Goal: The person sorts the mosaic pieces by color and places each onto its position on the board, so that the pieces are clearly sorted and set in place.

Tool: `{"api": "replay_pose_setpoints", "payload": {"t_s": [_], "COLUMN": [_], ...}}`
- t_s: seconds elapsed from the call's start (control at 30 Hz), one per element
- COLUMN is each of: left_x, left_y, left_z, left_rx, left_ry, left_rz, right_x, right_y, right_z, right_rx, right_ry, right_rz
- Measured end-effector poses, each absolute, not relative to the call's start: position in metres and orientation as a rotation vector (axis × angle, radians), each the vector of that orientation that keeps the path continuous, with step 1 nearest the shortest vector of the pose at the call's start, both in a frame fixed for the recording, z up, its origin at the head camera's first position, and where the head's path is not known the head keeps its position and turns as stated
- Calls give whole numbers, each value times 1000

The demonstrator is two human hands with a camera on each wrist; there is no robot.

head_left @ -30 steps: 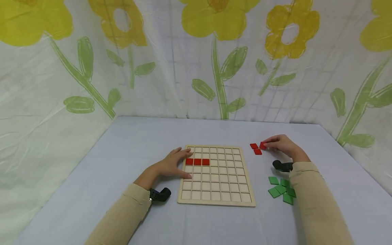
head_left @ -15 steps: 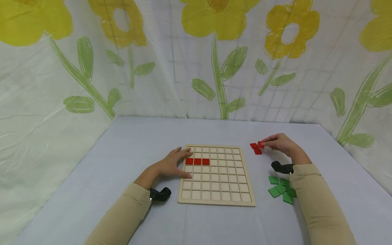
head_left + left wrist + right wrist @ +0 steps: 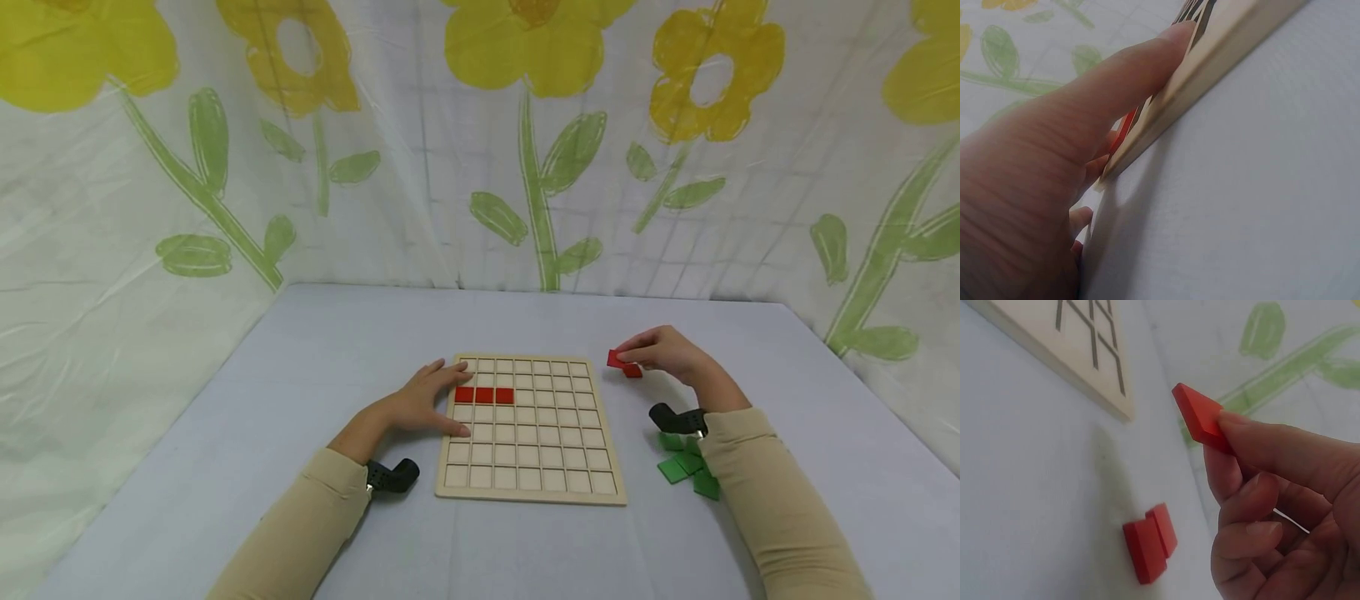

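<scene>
In the head view my left hand (image 3: 420,406) rests on the left edge of a wooden grid board (image 3: 531,501), thumb and fingers spread. The left wrist view shows its thumb lying over the board's rim (image 3: 1172,103). Three red square tiles (image 3: 484,395) sit side by side in one row of the board, from the left column. Beyond the board's right edge my right hand (image 3: 667,354) pinches a red tile (image 3: 1197,414) between thumb and fingers, raised off the table. Two other red tiles (image 3: 1145,551) lie on the table beneath it; the hand and held tile partly cover them in the head view.
Several green square tiles (image 3: 673,471) lie in a loose group right of the board, partly under my right forearm. A pale cloth covers the table (image 3: 360,333). Behind it hangs a curtain (image 3: 420,167) with painted yellow flowers.
My right hand has lifted the red tile from beside the other two and carried it left, towards the board. My left hand and the board have stayed put.
</scene>
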State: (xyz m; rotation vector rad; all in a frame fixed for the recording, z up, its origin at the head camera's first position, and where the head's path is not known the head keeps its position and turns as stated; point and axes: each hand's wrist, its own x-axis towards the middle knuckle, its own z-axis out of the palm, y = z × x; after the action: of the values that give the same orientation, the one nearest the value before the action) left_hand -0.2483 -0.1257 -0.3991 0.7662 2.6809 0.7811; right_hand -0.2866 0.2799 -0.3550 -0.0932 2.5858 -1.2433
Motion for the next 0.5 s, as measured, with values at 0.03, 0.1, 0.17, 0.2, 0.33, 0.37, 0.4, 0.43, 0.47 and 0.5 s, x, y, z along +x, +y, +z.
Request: {"api": "replay_pose_setpoints", "payload": {"t_s": [0.03,0.1,0.17,0.2,0.33,0.37,0.4,0.43,0.47,0.5], "left_x": [-248,-248,-247,-247,-247,-247,-247,-247,-247,-247], "left_y": [-126,-126,-126,-126,-125,-125,-125,-125,-125,-125], "left_z": [-399,-398,-398,-398,-398,-398,-398,-398,-398,-398], "left_rx": [762,760,758,755,755,751,750,748,746,745], "left_ry": [2679,2676,2675,2675,2676,2675,2676,2677,2679,2681], "left_rz": [781,782,782,781,779,777,777,778,780,778], "right_x": [-285,-284,-282,-281,-278,-277,-277,-277,-277,-277], "right_y": [277,271,265,262,250,247,244,241,238,235], "right_z": [-354,-354,-353,-352,-351,-351,-351,-352,-352,-352], "right_rx": [-101,-117,-137,-147,-180,-185,-187,-198,-213,-227], "right_ry": [2583,2571,2559,2554,2527,2520,2512,2506,2504,2501], "right_rz": [-1248,-1263,-1275,-1279,-1290,-1289,-1293,-1294,-1292,-1293]}}
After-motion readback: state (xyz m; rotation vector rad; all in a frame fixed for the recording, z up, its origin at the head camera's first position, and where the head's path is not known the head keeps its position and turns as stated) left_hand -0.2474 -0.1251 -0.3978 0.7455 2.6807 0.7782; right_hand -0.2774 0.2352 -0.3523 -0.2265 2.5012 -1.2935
